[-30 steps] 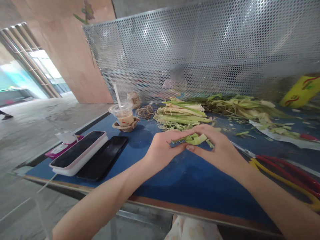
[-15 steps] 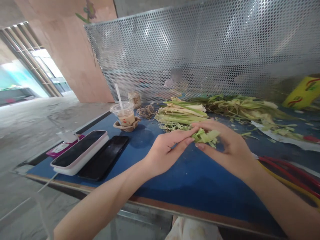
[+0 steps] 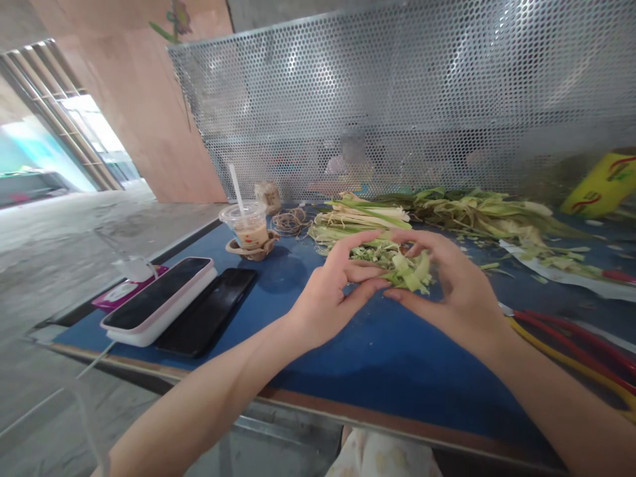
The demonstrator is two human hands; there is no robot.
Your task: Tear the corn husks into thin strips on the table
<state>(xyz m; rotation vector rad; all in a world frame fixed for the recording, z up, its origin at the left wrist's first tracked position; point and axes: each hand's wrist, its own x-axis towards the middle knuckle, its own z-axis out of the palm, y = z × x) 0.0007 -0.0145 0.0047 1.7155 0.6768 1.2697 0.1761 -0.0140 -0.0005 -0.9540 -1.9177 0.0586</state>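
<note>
Two hands pinch green leaf strips.
Left hand [image 3: 330, 291] and right hand [image 3: 454, 291] grip a folded bundle of green leaf strips [image 3: 410, 270] between fingertips above the blue tabletop [image 3: 387, 371].

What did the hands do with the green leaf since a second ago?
The left hand and right hand lifted the folded leaf strip slightly up and rightward, arching their fingers open while still pinching it. The phones, cup and leaf pile stayed put.

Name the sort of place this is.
Likely a craft workbench in an open-sided workshop: blue worktable, perforated metal screen, heaps of green and pale leaf strips, and a folded green leaf piece held between left hand and right hand.
</note>
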